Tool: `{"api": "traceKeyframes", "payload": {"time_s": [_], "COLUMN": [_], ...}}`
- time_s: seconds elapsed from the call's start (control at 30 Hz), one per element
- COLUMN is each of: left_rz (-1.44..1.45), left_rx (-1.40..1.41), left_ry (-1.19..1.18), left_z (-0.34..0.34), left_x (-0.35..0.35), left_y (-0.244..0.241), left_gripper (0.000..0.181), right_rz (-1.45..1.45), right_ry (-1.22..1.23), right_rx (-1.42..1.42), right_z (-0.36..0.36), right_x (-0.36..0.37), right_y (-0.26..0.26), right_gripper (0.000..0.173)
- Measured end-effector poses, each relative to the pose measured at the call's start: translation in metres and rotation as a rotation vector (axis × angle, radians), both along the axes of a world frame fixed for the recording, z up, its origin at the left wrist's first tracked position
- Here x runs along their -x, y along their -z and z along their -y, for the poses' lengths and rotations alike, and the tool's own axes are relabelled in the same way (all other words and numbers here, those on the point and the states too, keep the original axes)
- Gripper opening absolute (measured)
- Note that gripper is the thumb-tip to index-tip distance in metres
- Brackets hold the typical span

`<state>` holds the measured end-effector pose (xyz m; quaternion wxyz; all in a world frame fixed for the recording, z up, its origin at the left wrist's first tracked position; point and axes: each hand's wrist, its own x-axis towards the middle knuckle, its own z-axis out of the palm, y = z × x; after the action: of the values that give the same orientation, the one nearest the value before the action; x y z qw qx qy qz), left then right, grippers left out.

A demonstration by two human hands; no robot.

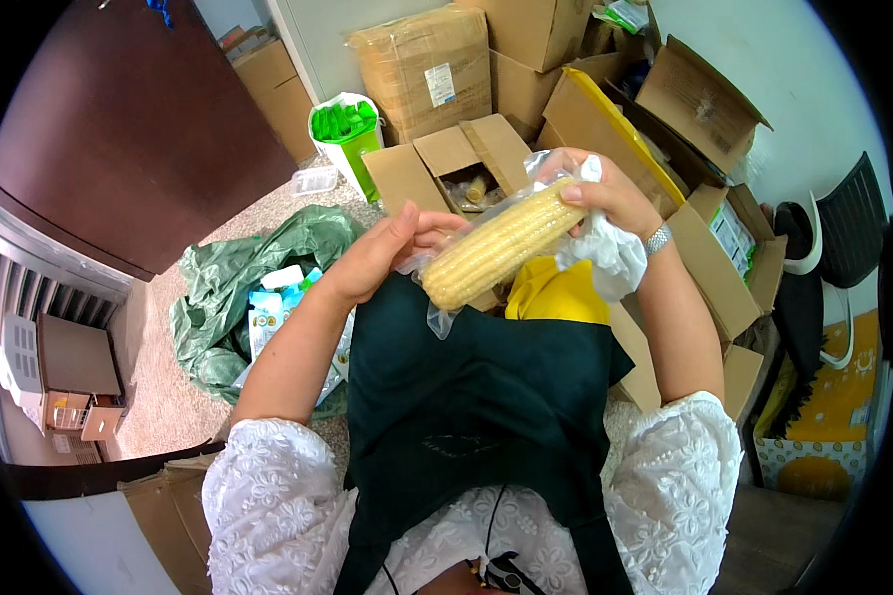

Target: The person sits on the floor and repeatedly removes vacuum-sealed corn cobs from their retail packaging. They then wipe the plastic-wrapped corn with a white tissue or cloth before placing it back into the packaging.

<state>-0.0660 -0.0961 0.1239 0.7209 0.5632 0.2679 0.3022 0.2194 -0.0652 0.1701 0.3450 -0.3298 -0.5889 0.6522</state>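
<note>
A pale yellow corn cob point(502, 249) in a clear plastic pouch is held slantwise in front of my chest. My right hand point(603, 190) grips its upper right end, thumb pressed on the kernels. That same hand also holds a crumpled white tissue or cloth point(606, 249), which hangs below the palm. My left hand point(394, 249) is at the lower left end with the thumb raised off the cob. Its fingers reach along the pouch's far side, their tips partly hidden. Beyond the cob, an opened cardboard box point(409, 178) contains another wrapped cob point(476, 190).
A green plastic sack point(268, 238) with printed packets point(264, 316) lies left. Behind it stand a white-green container point(350, 152) of green packets and a clear tray point(315, 181). Cartons point(424, 74) line the back; an open box point(722, 275) and a chair point(848, 223) are right.
</note>
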Motion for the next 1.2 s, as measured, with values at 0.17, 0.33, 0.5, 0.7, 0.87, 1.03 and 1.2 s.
{"api": "traceKeyframes", "payload": {"time_s": [0.17,0.33,0.5,0.7,0.87,1.03,1.2], "left_rz": [-0.009,0.197,0.199,0.22,0.258,0.35,0.36], "left_rx": [0.08,0.268,0.346,0.37,0.377,0.343,0.283], "left_ry": [0.092,0.189,0.136,-0.06,-0.11,-0.155,-0.209], "left_z": [0.001,0.017,0.024,0.02,0.017,0.019,0.028], "left_x": [-0.011,-0.03,-0.04,-0.049,-0.052,-0.066,-0.071], "left_y": [0.007,-0.006,-0.011,-0.005,-0.004,-0.005,-0.007], "left_gripper": [0.072,0.073,0.062,0.057,0.061,0.062,0.056], "right_rz": [0.001,-0.019,-0.134,-0.498,-0.749,-0.579,0.012], "right_ry": [-0.051,-0.065,0.085,0.749,0.791,0.768,0.616], "right_rx": [-0.015,-0.016,0.115,-0.051,-0.223,-0.582,-1.271], "right_z": [-0.001,-0.005,-0.008,-0.01,0.019,0.058,0.068], "right_x": [0.002,0.001,0.007,0.006,0.032,0.072,0.092], "right_y": [-0.002,0.005,0.024,0.034,0.019,0.022,0.047], "right_gripper": [0.03,0.028,0.023,0.018,0.018,0.022,0.029]}}
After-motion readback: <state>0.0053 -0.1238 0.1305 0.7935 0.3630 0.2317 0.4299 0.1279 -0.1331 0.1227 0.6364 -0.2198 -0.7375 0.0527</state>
